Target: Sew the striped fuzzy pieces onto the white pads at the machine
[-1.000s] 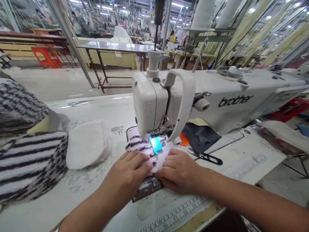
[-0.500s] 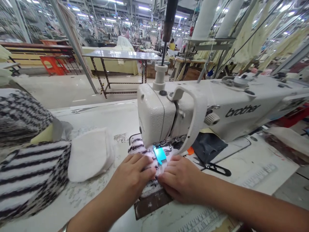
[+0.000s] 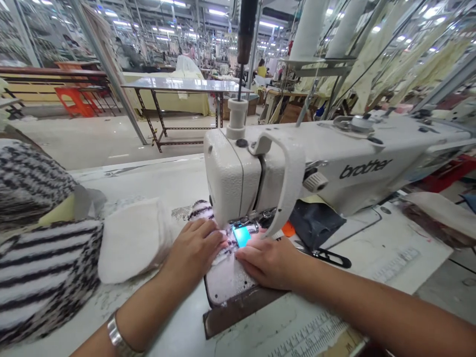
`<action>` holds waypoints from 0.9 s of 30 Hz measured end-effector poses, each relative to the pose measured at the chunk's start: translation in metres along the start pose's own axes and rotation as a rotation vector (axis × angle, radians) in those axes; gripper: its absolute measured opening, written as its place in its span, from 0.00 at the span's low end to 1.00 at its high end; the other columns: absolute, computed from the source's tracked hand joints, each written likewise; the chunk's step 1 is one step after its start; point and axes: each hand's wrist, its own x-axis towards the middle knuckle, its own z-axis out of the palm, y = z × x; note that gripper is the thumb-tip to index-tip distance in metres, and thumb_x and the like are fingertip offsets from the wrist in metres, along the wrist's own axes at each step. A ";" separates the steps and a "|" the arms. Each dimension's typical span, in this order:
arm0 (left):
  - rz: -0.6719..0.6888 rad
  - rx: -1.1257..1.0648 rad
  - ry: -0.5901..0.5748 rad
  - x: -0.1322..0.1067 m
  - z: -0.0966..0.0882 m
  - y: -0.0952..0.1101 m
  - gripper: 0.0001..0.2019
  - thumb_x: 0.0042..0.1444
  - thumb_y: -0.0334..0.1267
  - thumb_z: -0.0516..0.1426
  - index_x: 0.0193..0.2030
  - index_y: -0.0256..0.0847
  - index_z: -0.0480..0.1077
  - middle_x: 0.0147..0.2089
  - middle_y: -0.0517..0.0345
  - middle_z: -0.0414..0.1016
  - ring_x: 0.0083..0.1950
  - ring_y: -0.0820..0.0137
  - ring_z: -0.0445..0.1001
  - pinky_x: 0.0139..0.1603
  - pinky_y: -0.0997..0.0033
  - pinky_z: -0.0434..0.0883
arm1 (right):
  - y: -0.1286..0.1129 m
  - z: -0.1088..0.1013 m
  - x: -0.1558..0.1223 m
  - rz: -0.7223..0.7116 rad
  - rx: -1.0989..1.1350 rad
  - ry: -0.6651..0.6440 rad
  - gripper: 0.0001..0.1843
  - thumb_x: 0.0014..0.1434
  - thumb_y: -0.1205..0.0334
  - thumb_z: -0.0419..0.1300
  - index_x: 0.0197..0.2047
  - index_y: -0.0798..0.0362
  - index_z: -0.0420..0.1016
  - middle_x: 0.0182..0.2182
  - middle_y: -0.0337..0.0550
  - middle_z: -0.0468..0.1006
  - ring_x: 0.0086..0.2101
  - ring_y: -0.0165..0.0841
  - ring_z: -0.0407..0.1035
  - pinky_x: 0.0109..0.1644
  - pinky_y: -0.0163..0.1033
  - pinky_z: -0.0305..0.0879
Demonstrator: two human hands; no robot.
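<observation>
A black-and-white striped fuzzy fabric piece lies under the head of a white sewing machine. My left hand presses on this fabric left of the needle area, fingers bent and close together. On the other side my right hand is closed at the fabric's near right edge, its thumb towards the needle; the fabric in its fingers is mostly hidden. A bright blue-lit patch shows between the hands. The metal needle plate is bare in front of them.
Striped fabric pieces and white fabric pieces are stacked at the left. Right of the needle lie dark cloth, black thread snips and an orange item. A ruler scale runs along the front of the table.
The striped fabric has moved away from me under the machine head, baring the plate's near part. Both hands have moved forward with it. The view has shifted slightly.
</observation>
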 end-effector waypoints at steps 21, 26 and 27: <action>-0.107 0.042 0.024 0.005 0.010 -0.008 0.03 0.54 0.32 0.58 0.31 0.39 0.73 0.33 0.55 0.74 0.38 0.65 0.70 0.39 0.63 0.68 | 0.001 0.008 -0.005 -0.021 0.028 0.147 0.11 0.61 0.65 0.50 0.33 0.52 0.73 0.25 0.41 0.76 0.26 0.31 0.66 0.36 0.36 0.55; -0.126 0.031 -0.001 0.006 0.010 -0.008 0.05 0.56 0.32 0.56 0.31 0.37 0.72 0.35 0.53 0.74 0.39 0.63 0.70 0.41 0.61 0.68 | 0.001 0.010 -0.004 -0.012 0.053 0.112 0.11 0.61 0.65 0.50 0.33 0.53 0.73 0.24 0.42 0.75 0.27 0.31 0.66 0.38 0.36 0.56; -0.131 0.024 -0.009 0.006 0.009 -0.007 0.05 0.57 0.32 0.55 0.32 0.37 0.72 0.35 0.53 0.74 0.40 0.63 0.70 0.41 0.60 0.68 | 0.001 0.010 -0.004 -0.012 0.062 0.095 0.11 0.61 0.65 0.50 0.33 0.53 0.74 0.24 0.41 0.75 0.27 0.31 0.66 0.38 0.36 0.56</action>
